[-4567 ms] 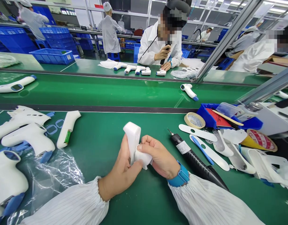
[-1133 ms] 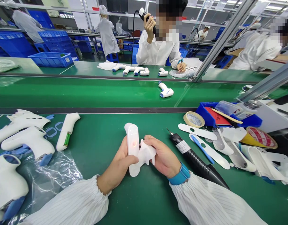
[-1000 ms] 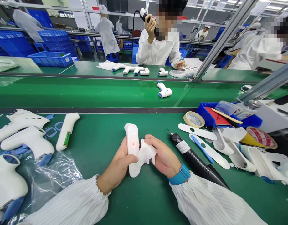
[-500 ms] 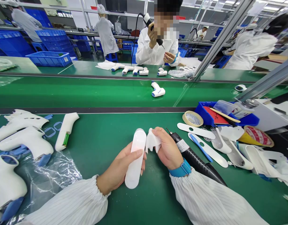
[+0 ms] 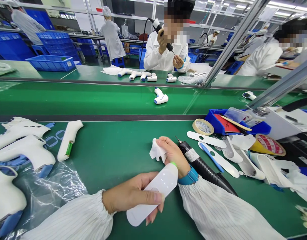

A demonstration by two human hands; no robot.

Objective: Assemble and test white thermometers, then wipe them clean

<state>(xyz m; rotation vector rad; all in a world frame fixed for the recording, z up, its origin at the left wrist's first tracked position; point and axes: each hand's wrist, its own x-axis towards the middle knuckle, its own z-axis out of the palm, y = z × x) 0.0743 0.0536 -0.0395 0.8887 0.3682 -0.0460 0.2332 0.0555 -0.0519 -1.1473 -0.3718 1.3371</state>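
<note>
From here the left hand [image 5: 134, 193] clasps a white gadget [image 5: 167, 180] slanting toward the desk's far edge [image 5: 118, 122] and the right hand [image 5: 175, 154] pinching 1 cloth [image 5: 156, 150].

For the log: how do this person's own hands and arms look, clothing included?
The left hand and right hand are gloveless. Both sleeves are loose, white and finely striped, with gathered cuffs. A blue band circles the right wrist.

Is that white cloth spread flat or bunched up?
Bunched up: the white cloth gathers in folds where the right hand pinches it, edges hanging.
</note>
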